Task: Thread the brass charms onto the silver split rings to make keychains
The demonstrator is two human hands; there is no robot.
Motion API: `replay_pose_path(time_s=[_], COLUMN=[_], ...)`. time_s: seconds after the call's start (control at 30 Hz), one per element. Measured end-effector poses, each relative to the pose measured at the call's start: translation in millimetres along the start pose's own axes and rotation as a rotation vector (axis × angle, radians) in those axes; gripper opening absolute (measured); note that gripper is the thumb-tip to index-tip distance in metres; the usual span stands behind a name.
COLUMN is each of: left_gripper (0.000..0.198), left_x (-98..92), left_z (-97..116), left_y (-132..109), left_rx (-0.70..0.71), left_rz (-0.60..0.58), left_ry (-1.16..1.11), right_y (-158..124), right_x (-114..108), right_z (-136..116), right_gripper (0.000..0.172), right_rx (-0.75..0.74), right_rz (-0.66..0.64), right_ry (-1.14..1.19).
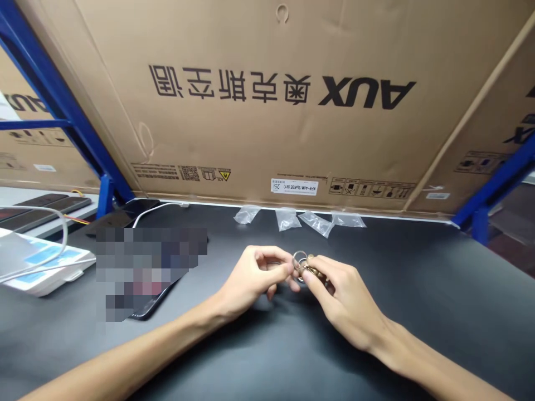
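In the middle of the head view, both hands meet above the dark tabletop (259, 345). My left hand (261, 273) pinches the side of a silvery metal key ring (300, 254) between thumb and fingertip. From the other side, my right hand (338, 281) grips the same ring together with a small brass-coloured metal piece (316, 269). That piece is mostly hidden behind the right fingers, so I cannot make out its exact shape. The ring stands up between the fingertips of the two hands.
Several small clear plastic bags (316, 223) lie along the table's back edge. A large cardboard box (251, 139) rises behind it, between blue metal posts (86, 128). To the left are a dark phone-like device (146, 306), partly blurred out, a white box (54, 267) and white cables (154, 207).
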State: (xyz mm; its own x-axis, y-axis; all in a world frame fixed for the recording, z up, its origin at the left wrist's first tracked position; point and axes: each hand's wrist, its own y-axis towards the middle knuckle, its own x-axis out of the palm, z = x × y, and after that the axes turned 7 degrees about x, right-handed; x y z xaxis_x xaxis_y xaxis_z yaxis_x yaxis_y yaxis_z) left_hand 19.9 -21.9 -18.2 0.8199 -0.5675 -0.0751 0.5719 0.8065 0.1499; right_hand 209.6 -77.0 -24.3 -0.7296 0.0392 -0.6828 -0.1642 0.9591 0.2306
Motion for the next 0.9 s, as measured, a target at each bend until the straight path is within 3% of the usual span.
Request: replay_pose_path(time_s=[0.17,0.33,0.47,0.63,0.8,0.9], left_gripper=[0.022,0.007,0.010,0.013,0.021,0.022], left_x=[5.0,4.3,-2.2,-9.0,-24.0,-25.8], left_z=[-0.6,-7.7,-16.6,-18.7,-12.1,-7.2], left_y=[-3.9,-7.7,-6.7,-3.2,0.5,0.9], left_rx=[0.049,0.379,0.469,0.529,0.531,0.518], left_rz=[0.071,0.114,0.042,-0.047,-0.114,-0.082], left_ry=[0.181,0.648,0.888,0.991,1.059,1.068], right_y=[1.0,0.6,-2.1,-2.0,3.5,5.7], right_x=[0.9,4.3,6.6,2.9,-10.3,-14.5], right_z=[-2.4,-4.3,-4.1,-5.3,-4.4,-2.0], right_gripper=[0.027,0.030,0.030,0.028,0.035,0.032], right_rx=[0.003,0.060,0.130,0.204,0.338,0.372], right_rz=[-0.028,-0.074,-0.173,-0.283,-0.565,-0.577], right_ry=[0.038,0.135,0.233,0.398,0.800,0.878])
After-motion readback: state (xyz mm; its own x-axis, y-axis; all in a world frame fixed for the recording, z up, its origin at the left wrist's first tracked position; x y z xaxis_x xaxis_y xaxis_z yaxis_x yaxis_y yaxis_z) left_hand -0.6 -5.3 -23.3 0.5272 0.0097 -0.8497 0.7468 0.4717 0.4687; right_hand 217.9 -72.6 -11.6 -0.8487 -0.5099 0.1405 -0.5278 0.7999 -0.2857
